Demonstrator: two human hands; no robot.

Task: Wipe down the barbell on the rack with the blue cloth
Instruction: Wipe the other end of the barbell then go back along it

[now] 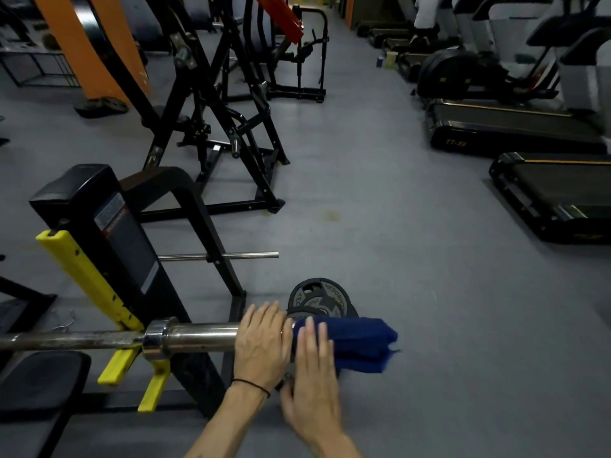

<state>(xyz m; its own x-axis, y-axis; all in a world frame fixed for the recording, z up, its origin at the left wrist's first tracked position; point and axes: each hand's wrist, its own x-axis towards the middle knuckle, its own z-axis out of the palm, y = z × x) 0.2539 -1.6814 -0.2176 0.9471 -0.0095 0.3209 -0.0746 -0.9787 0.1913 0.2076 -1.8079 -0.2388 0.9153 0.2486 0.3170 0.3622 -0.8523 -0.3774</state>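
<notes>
At the barbell sleeve (198, 337) tip, the blue cloth (357, 342) is pressed by the flat right hand (314, 358); the sleeve is gripped by the left hand (261, 342), shaft judged unwiped.

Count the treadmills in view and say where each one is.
2 clearly. One treadmill lies along the right side, mid-frame; a nearer treadmill sits at the right edge, below it. Dim machines farther back at upper right may include more; I cannot tell.

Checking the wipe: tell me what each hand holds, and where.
Left hand grips the barbell sleeve near its end; right hand presses the blue cloth there.
</notes>
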